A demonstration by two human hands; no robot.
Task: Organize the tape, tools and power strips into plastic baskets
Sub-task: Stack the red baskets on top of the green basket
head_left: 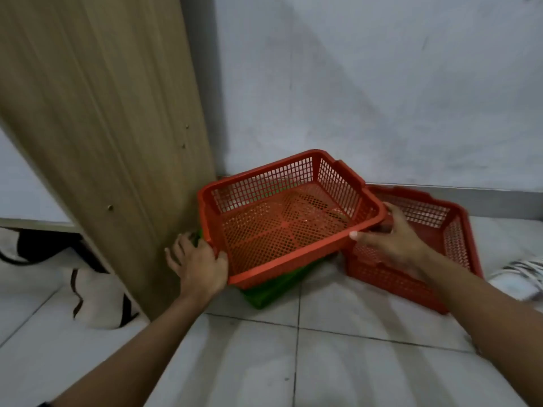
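Observation:
An empty red plastic basket (293,183) sits tilted on top of a green basket (270,292), of which only the near corner shows. My left hand (197,262) grips the red basket's near left corner. My right hand (390,236) holds its right rim, thumb on the edge. A second red basket (452,230) lies on the floor just to the right, partly under my right hand. No tape, tools or power strips are in view.
A wooden panel (102,127) stands upright at the left, touching the baskets. A grey wall (382,83) is behind them. A white and black bag (94,292) lies under the panel at left. A striped white shoe (523,277) is at the right edge. The floor (293,362) is tiled.

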